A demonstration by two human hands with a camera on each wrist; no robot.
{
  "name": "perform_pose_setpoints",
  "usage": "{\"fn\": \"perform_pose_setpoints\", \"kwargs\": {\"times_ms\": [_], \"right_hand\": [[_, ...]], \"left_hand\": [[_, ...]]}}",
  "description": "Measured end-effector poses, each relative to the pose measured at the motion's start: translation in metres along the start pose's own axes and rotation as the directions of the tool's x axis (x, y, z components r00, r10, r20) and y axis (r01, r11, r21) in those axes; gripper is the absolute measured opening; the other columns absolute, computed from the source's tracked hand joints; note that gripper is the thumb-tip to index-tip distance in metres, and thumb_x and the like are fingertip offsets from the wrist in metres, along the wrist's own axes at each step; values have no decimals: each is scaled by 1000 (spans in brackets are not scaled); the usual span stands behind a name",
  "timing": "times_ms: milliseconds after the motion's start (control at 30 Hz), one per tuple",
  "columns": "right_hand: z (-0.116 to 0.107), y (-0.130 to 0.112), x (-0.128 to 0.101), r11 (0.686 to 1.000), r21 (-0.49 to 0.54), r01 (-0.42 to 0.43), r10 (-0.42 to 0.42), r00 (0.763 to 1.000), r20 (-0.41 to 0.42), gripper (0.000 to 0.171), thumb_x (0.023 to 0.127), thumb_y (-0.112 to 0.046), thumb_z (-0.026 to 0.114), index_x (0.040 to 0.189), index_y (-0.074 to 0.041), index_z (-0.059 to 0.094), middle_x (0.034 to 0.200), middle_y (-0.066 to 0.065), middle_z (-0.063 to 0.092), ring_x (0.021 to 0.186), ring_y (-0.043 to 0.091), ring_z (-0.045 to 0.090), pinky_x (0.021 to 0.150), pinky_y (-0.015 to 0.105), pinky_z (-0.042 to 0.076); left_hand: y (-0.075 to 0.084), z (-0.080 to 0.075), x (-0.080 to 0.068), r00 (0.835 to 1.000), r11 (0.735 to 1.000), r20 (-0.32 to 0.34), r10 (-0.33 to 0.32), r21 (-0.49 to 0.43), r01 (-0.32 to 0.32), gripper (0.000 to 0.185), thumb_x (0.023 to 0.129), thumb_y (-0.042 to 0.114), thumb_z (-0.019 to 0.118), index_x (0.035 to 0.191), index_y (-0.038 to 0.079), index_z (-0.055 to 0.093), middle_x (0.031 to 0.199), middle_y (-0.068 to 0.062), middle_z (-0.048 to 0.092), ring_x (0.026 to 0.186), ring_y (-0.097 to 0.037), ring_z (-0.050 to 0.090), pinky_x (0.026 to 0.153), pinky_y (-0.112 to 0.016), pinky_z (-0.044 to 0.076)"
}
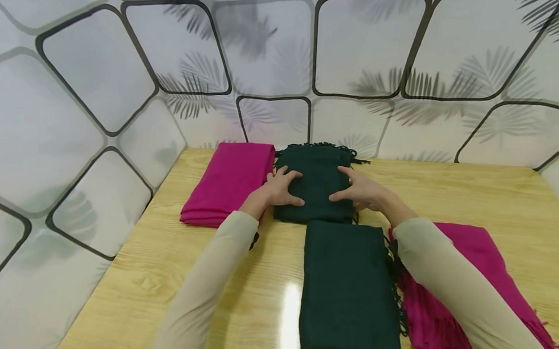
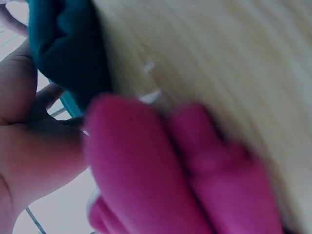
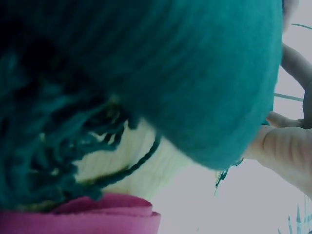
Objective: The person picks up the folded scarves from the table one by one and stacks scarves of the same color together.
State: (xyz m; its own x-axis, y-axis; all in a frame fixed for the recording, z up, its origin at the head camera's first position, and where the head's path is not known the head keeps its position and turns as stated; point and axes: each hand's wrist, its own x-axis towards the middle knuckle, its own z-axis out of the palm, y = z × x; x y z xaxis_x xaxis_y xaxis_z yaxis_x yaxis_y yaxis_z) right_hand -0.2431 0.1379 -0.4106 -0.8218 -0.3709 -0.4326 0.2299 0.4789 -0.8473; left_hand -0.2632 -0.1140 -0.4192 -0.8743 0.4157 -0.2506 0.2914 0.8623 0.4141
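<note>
A dark green folded scarf (image 1: 318, 184) with fringe at its far end lies at the back of the table. My left hand (image 1: 281, 189) rests at its left edge, thumb and fingers spread over the top. On the opposite edge, my right hand (image 1: 364, 192) touches the scarf with thumb and forefinger apart. Some fingers of both hands are hidden along the sides. A folded magenta scarf (image 1: 231, 182) lies just left of my left hand. In the left wrist view, green cloth (image 2: 68, 48) shows beside that hand; in the right wrist view, green cloth (image 3: 209, 83) partly covers the other.
Nearer me lies a second folded dark green scarf (image 1: 349, 294), its fringe along the right side. Another magenta scarf (image 1: 470, 253), fringed at the near end, lies partly under my right forearm. The wooden table (image 1: 145, 288) meets a patterned cloth wall (image 1: 276, 48) behind and at left.
</note>
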Motion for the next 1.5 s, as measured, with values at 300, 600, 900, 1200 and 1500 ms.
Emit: {"fn": "perform_pose_setpoints", "kwargs": {"times_ms": [300,600,900,1200,1500], "right_hand": [[-3,-1,9,997,51,-54,52,998,44,107,94,-14,69,159,-27,-15,163,24,-9,146,52,12,103,74,28],[-1,2,18,987,-151,51,-57,998,-34,111,90,-7,71,159,-20,-16,163,27,-7,146,50,12,112,62,26],[-3,3,20,986,-161,47,-57,996,-61,103,89,0,70,161,-18,0,162,26,4,146,47,16,112,60,27],[-12,12,16,995,66,77,-73,996,-50,104,87,-4,72,161,-22,2,163,22,-1,145,47,20,112,60,29],[-13,17,13,974,213,80,-67,995,-68,100,89,-1,69,161,-27,5,164,20,3,146,42,24,113,57,30]], "left_hand": [[15,4,13,999,999,20,-45,0,45,87,86,41,77,157,21,31,165,-18,7,147,-51,11,113,-62,26],[23,5,22,996,996,51,79,-39,-77,85,86,36,78,156,18,33,165,-16,6,148,-48,12,115,-59,23],[14,4,25,983,891,-9,184,-422,-171,78,86,17,77,154,12,36,163,-8,23,150,-26,19,119,-47,24],[22,13,32,972,864,-35,234,-451,-224,67,88,16,74,149,13,45,160,-5,31,149,-22,23,118,-45,26],[35,14,41,968,863,-26,251,-447,-236,63,90,13,73,147,12,47,157,-4,37,148,-21,25,117,-43,28]]}}
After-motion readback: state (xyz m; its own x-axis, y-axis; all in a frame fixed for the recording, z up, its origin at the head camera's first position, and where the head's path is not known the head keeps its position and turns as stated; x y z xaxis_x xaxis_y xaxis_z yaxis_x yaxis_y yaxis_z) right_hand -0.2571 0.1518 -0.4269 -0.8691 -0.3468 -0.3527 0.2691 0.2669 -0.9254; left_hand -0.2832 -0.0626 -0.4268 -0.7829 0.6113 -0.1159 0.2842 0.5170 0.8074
